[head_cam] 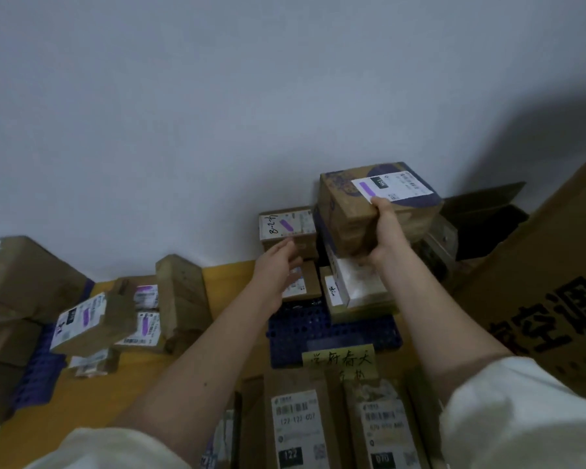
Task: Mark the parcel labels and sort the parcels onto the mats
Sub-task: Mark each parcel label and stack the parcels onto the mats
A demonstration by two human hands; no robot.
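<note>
We see brown cardboard parcels stacked on a perforated blue plastic mat [305, 333] against a pale wall. Our right hand [384, 231] grips a boxy parcel [352, 204] above the stack, thumb on its white label [393, 187], which bears a purple stripe. A box behind [286, 228] reads "8-2-4". Our left hand [278, 269] reaches forward, fingers loosely spread, holding nothing.

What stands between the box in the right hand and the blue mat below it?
Stacked parcels lie on the blue mat directly under the box that the right hand holds. The mat's near part looks bare.
</note>
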